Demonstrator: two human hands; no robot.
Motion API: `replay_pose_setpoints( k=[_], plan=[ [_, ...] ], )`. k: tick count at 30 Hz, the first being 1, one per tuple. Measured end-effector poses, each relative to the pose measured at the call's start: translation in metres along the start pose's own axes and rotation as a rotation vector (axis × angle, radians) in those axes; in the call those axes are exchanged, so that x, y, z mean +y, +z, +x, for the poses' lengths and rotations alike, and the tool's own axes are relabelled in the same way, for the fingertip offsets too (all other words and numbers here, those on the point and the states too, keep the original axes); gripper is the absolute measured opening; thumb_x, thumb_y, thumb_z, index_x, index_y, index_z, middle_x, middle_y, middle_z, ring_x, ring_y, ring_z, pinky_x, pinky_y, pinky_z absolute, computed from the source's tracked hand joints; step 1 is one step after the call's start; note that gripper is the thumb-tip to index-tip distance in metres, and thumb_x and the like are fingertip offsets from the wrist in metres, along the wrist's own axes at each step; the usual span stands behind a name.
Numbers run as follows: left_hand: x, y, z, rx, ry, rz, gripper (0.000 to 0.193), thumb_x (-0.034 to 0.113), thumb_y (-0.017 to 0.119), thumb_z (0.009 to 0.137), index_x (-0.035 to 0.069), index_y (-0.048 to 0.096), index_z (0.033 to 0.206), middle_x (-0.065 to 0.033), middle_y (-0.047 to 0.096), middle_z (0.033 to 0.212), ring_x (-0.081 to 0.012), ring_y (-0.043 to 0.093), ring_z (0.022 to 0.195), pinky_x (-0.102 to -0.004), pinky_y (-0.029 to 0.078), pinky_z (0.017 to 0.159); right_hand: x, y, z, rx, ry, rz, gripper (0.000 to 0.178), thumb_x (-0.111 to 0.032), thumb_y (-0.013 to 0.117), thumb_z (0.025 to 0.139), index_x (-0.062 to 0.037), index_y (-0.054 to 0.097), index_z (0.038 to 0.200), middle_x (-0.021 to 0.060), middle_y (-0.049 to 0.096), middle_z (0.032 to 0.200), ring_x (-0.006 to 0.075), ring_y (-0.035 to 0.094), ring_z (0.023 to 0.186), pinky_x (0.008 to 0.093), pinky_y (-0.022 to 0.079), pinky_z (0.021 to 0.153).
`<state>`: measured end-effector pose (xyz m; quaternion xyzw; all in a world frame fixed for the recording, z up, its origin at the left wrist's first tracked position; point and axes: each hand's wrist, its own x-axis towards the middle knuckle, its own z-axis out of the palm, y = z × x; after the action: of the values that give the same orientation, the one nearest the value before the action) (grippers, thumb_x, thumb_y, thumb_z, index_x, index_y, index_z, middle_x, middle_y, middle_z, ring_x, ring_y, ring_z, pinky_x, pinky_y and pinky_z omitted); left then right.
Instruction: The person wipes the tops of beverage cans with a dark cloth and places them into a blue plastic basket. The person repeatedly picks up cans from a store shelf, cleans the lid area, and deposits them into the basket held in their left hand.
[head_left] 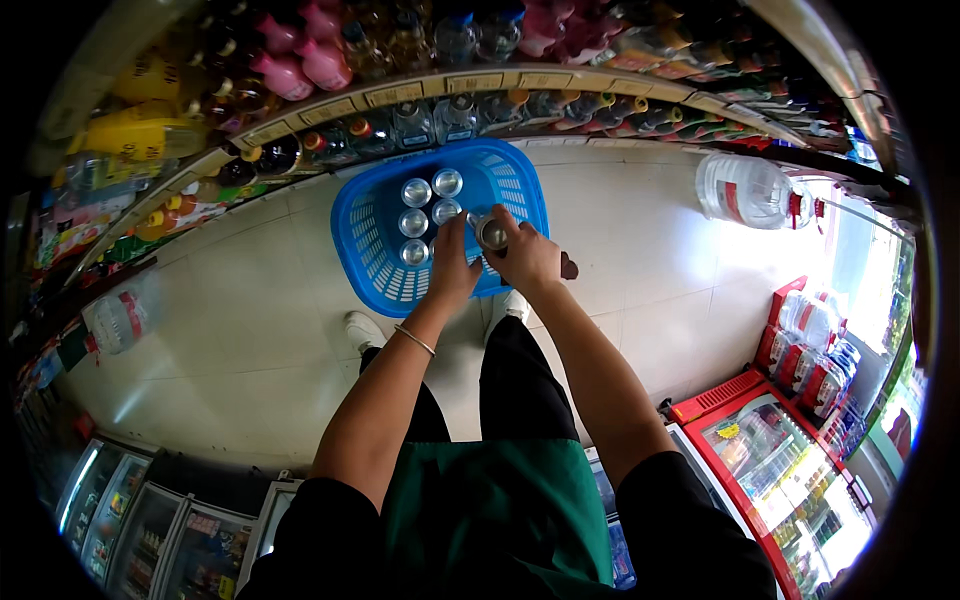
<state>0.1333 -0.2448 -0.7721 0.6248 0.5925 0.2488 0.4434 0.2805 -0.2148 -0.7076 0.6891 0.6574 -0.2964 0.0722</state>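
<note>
While several cans stand upright on the left side of the blue basket, on the floor, my left fingers are right beside them; can't tell whether they grip one, contact side hidden. A careless nudge there could tip the group, since nothing braces their right side. Just right of that, over the basket, my right fingers are closed around a single can; smooth metal, so a slack hold could let it slip and knock its neighbours.

Labels, left to right: red band on the left jug, blurred; cans show bare metal ends, no brand visible; pale tags along the far shelf edge, too small; red label on the right jug, unreadable.
</note>
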Motion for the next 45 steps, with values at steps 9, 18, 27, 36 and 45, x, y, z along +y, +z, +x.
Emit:
replay_pose_setpoints(
  k=[9, 18, 27, 36, 45],
  plan=[
    [-0.096, 0.056, 0.035, -0.169, -0.083, 0.003, 0.065, -0.003, 0.062, 0.085, 0.001, 0.035, 0.145, -0.025, 0.042, 0.143, -0.0415, 0.044, 0.13, -0.0437, 0.044, 0.103, 0.035, 0.137, 0.106, -0.056, 0.1, -0.032, 0.061, -0.031, 0.066, 0.085, -0.0287, 0.042, 0.141, 0.0157, 0.066, 0.105, 0.034, 0.07, 0.085, 0.0428, 0.057, 0.065],
    [-0.107, 0.076, 0.055, -0.095, -0.193, 0.091, 0.058, 0.009, 0.058, 0.087, -0.003, 0.039, 0.141, -0.026, 0.046, 0.14, -0.0431, 0.05, 0.125, -0.0464, 0.046, 0.1, 0.039, 0.163, 0.124, -0.084, 0.135, 0.073, 0.081, -0.032, 0.074, 0.081, -0.029, 0.031, 0.149, 0.0179, 0.06, 0.118, 0.0343, 0.068, 0.095, 0.0431, 0.057, 0.071],
    [-0.014, -0.016, -0.006, -0.042, -0.216, -0.215, 0.052, 0.004, 0.062, 0.087, 0.004, 0.048, 0.137, -0.0193, 0.061, 0.127, -0.0321, 0.059, 0.12, -0.0376, 0.05, 0.095, -0.015, 0.034, 0.023, 0.165, 0.04, 0.702, 0.042, -0.036, 0.074, 0.082, -0.0028, 0.069, 0.106, 0.0217, 0.065, 0.107, 0.0384, 0.065, 0.094, 0.0423, 0.053, 0.079],
    [0.225, -0.189, -0.043, 0.053, -0.421, -1.05, 0.052, 0.04, 0.037, 0.107, 0.0, 0.05, 0.136, -0.011, 0.055, 0.131, -0.0183, 0.057, 0.116, -0.0324, 0.048, 0.098, -0.125, -0.142, -0.099, 0.303, -0.252, 1.002, 0.078, -0.038, 0.079, 0.082, 0.0019, 0.044, 0.139, 0.0197, 0.038, 0.144, 0.034, 0.045, 0.13, 0.0374, 0.041, 0.106],
    [0.349, -0.323, 0.02, 0.198, 0.145, -0.63, 0.038, 0.027, 0.058, 0.1, 0.001, 0.059, 0.128, -0.0068, 0.065, 0.117, -0.0146, 0.061, 0.105, -0.0277, 0.048, 0.094, -0.21, -0.337, -0.081, 0.575, -0.447, 1.596, 0.052, -0.007, 0.059, 0.096, -0.0034, 0.04, 0.144, 0.0111, 0.054, 0.135, 0.0187, 0.049, 0.126, 0.0303, 0.036, 0.107]
  ],
)
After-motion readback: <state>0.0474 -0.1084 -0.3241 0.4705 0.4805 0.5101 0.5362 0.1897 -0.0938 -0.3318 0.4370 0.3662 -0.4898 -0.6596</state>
